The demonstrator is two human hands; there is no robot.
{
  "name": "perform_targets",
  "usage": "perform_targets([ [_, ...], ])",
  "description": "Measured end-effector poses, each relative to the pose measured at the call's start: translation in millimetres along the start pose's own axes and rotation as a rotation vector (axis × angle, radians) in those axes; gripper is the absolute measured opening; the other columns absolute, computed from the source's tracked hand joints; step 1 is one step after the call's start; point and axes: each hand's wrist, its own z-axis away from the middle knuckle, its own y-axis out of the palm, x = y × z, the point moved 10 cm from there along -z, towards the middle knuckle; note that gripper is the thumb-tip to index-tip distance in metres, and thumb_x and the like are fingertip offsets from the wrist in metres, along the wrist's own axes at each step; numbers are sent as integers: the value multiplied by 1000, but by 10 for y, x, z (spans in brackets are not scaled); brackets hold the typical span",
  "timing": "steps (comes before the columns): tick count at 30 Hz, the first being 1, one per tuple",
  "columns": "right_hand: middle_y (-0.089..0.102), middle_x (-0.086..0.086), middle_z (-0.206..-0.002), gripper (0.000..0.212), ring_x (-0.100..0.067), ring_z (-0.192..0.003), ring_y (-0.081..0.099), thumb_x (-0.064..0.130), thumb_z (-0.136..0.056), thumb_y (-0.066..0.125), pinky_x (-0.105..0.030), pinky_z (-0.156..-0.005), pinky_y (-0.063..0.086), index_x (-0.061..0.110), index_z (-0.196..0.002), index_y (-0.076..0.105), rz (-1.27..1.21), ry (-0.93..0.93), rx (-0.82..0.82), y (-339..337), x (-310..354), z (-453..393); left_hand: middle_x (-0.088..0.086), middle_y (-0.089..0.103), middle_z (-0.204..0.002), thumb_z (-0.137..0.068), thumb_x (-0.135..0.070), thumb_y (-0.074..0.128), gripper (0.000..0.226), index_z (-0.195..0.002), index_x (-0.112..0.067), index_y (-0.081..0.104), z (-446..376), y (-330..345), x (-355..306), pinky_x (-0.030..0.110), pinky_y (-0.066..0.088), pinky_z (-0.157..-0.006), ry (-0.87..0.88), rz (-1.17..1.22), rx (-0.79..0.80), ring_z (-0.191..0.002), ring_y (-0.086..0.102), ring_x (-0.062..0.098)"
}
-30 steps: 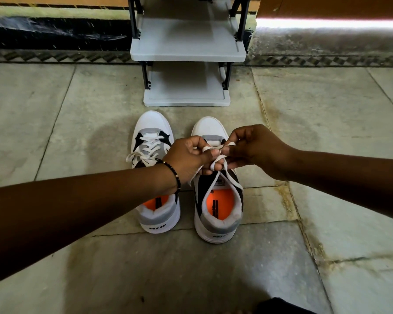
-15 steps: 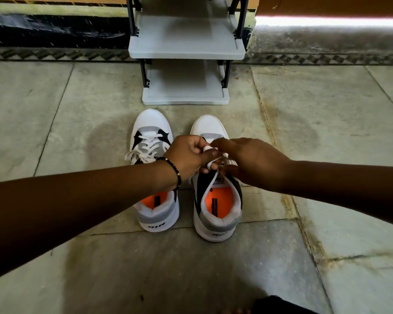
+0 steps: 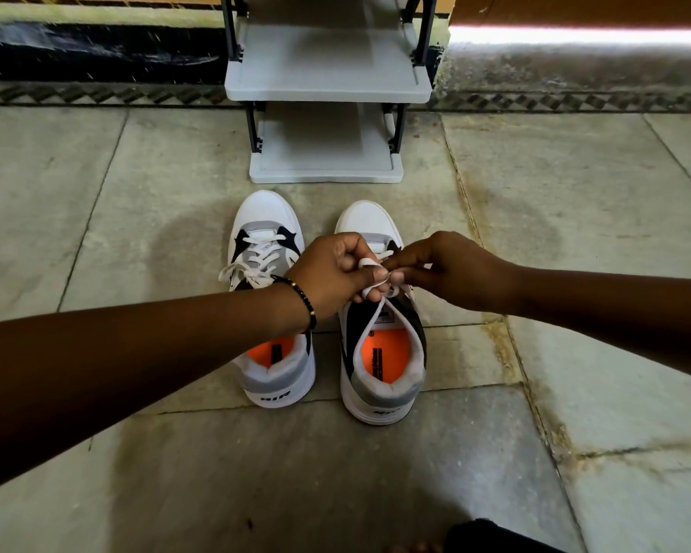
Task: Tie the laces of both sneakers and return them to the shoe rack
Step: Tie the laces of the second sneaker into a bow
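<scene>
Two white, grey and black sneakers with orange insoles stand side by side on the stone floor, toes toward the rack. The left sneaker (image 3: 265, 249) has white laces lying in a bow across its tongue. Over the right sneaker (image 3: 380, 353), my left hand (image 3: 332, 273) and my right hand (image 3: 451, 269) meet and pinch its white lace (image 3: 370, 263), which loops around my fingertips. My hands hide the tongue and most of that lace. The grey shoe rack (image 3: 328, 85) stands just beyond the toes.
The rack has two grey shelves on black posts, against a wall with a dark patterned border. Stained stone floor tiles spread to both sides. A dark bit of clothing (image 3: 495, 538) shows at the bottom edge.
My right hand has shifted back right and up from over the tongue, drawing the lace with it. My left hand keeps its pinch. The sneakers have not moved.
</scene>
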Motion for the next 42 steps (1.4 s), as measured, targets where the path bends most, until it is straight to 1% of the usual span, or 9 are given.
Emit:
perform_targets([
  [3,69,7,-72,15,7,-58,56,13,-85,62,-5,-50,39,13,-94,74,-289,126,-68,-41,-123,-23,5,66,-66,-82,-3,59,14,-74,-11,50,-13,11,-56,17,47,-51,15,-4,10,-52,62,7],
  [11,65,-17,-77,3,-11,-58,49,2,-77,68,-12,-46,40,2,-78,70,-459,222,-110,-104,-201,-73,8,62,-67,-86,2,50,16,-80,-12,46,-39,29,-14,13,45,-46,-53,105,82,-49,62,3],
  [19,65,9,-71,9,3,-62,55,4,-78,67,-7,-58,40,10,-83,72,-293,107,-196,-216,-109,-34,-8,61,-56,-93,-5,39,20,-82,-19,49,-63,117,182,24,34,-56,-260,187,195,-70,56,14],
  [23,69,0,-82,11,-11,-76,63,4,-77,68,-21,-71,47,9,-87,73,-106,-13,-249,-303,60,8,0,60,-67,-93,-8,39,13,-92,-13,52,-54,130,179,25,35,-60,-348,171,283,-75,57,15],
  [27,71,-8,-85,14,-23,-79,65,4,-80,65,-33,-68,52,9,-90,73,243,-274,-207,-267,403,79,0,62,-67,-90,-5,45,16,-78,-15,51,-55,129,181,25,37,-60,-382,149,315,-75,58,15],
  [32,70,-8,-87,18,-28,-84,59,11,-85,59,-35,-60,46,14,-96,72,473,-341,-147,-186,507,91,4,64,-74,-85,-5,50,13,-79,-16,54,-33,150,273,24,42,-57,-401,268,307,-71,58,12],
  [37,73,-7,-85,14,-17,-76,63,13,-81,65,-29,-66,50,13,-92,74,238,-142,-64,-184,370,-67,4,66,-76,-81,2,54,19,-92,-13,55,-24,120,271,23,56,-54,-394,287,269,-65,65,11],
  [40,67,2,-65,10,4,-51,57,9,-77,69,-6,-47,41,11,-86,73,42,48,14,-149,187,-147,7,60,-83,-80,6,55,22,-89,-14,52,-15,80,222,22,50,-58,-340,225,221,-74,57,18],
  [42,60,8,-58,9,6,-45,54,10,-77,69,-6,-41,38,11,-85,72,45,95,36,-128,152,-172,6,60,-80,-80,5,57,21,-90,-13,51,-6,50,177,18,45,-51,-295,145,198,-70,53,18],
])
